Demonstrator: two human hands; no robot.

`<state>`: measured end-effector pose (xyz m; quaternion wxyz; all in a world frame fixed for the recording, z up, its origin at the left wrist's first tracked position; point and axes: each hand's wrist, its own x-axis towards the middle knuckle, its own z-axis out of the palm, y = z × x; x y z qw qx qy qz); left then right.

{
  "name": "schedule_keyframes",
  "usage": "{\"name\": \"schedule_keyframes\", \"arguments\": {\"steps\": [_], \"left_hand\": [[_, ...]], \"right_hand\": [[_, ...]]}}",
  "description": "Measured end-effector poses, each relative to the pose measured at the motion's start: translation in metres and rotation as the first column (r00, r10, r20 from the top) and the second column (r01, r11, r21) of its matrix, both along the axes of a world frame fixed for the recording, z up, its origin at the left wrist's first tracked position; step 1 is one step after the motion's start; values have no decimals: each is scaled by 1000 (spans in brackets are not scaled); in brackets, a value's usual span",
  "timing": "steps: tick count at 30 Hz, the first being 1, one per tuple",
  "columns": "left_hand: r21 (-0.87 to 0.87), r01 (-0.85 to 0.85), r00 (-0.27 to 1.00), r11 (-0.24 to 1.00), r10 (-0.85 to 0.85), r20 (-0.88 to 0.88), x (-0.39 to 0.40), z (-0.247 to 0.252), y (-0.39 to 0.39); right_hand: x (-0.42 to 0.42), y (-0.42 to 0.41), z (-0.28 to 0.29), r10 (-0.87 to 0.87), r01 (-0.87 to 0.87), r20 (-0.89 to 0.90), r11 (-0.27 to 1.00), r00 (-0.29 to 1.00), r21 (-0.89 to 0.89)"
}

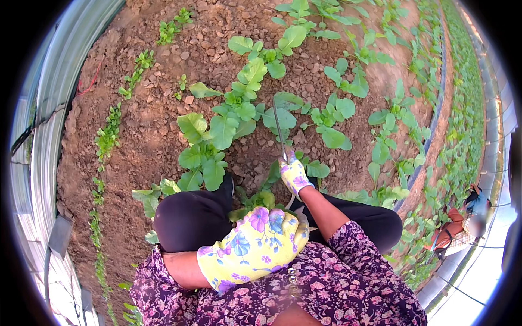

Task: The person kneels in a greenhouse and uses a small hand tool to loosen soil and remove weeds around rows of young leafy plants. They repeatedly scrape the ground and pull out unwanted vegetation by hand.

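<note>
My right hand [294,173], in a yellow flowered glove, is closed on the lower end of a thin metal rod-like tool [278,124]. The tool points away from me over the broad leaves of a leafy green plant [281,116]. My left hand [265,240], in a matching glove, lies across my front near my chest, beside a small leafy plant [263,200] between my knees. Its fingers are bent, and its palm side is hidden; whether it holds anything does not show. A whitish strip [290,202] shows between my hands.
Rows of leafy greens [224,126] grow in cloddy brown soil [138,163]. A row of smaller seedlings [108,134] runs along the left, near plastic sheeting [45,163]. A dark hose [428,142] runs along the right. Another person [452,234] is low among plants at the far right.
</note>
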<state>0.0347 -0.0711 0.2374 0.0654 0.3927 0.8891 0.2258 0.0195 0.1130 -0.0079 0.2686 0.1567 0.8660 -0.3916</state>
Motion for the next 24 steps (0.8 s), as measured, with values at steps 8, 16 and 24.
{"name": "schedule_keyframes", "arguments": {"steps": [8, 16, 24], "left_hand": [[-40, 21, 998, 999, -23, -63, -5, 7, -7], [-92, 46, 999, 995, -45, 21, -19, 6, -11], [-170, 64, 997, 983, -57, 46, -30, 5, -13]], "right_hand": [[-55, 6, 14, -131, 132, -150, 991, 980, -3], [-197, 53, -3, -184, 185, -92, 983, 979, 5], [-247, 89, -42, -328, 327, 12, 944, 945, 39]]}}
